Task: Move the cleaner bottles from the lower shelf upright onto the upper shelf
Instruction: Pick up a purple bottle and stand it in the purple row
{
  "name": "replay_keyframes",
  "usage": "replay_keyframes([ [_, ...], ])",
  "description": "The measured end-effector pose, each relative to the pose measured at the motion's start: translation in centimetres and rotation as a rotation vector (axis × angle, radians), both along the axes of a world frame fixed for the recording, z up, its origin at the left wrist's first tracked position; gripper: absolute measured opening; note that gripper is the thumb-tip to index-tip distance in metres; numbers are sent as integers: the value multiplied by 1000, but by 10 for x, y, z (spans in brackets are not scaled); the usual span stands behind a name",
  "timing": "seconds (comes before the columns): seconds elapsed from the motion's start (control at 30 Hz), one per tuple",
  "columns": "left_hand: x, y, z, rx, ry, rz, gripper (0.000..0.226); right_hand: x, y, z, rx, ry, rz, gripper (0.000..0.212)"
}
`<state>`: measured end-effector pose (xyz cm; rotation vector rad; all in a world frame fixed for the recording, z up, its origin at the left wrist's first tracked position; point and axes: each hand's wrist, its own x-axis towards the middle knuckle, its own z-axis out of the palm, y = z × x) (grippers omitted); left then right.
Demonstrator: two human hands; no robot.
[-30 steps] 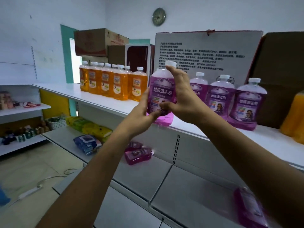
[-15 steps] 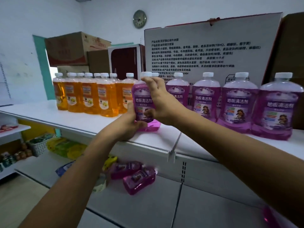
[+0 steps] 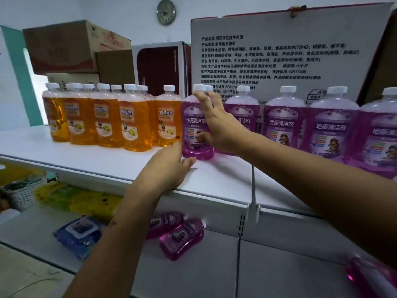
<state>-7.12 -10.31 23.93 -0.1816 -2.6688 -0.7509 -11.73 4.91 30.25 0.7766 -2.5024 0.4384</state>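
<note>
A purple cleaner bottle (image 3: 193,127) with a white cap stands upright on the white upper shelf (image 3: 103,162), between the orange bottles and the purple row. My right hand (image 3: 219,127) grips its right side, fingers up near the cap and thumb low on the label. My left hand (image 3: 169,168) rests on the shelf with relaxed fingers touching the bottle's base. On the lower shelf (image 3: 214,267), two purple bottles (image 3: 181,239) lie on their sides below my left arm. Another lying bottle (image 3: 369,276) shows blurred at the bottom right.
Several orange bottles (image 3: 133,121) stand to the left and several purple bottles (image 3: 285,125) to the right, in front of a large printed carton (image 3: 279,50) and cardboard boxes (image 3: 64,46). The lower shelf also holds a blue wipes pack (image 3: 79,233), yellow packs (image 3: 86,201) and a white basket (image 3: 21,194).
The held purple bottle has gone from above the shelf edge down and back until it stands next to the orange bottles. My left hand has slid from under its base onto the shelf.
</note>
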Motion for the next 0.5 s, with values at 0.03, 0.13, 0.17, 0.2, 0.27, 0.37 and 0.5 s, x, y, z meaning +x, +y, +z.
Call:
replay_keyframes([
  [0.03,1,0,1,1,-6,0,44,3,1,1,10,-15,-6,105],
  [0.13,3,-2,1,17,-21,-1,43,20,5,5,7,-84,-45,110],
  [0.17,4,-4,1,32,-18,-2,41,29,7,5,-10,-94,-59,108],
  [0.2,6,-6,1,59,-7,-24,39,44,11,4,-32,-91,-80,103],
  [0.27,12,-10,1,170,87,-104,33,79,22,-4,-98,-55,-77,91],
  [0.37,39,-12,-10,429,358,-225,23,147,41,-33,-284,5,-46,70],
  [0.5,106,4,-54,647,531,-384,26,232,56,-90,-453,67,-146,53],
])
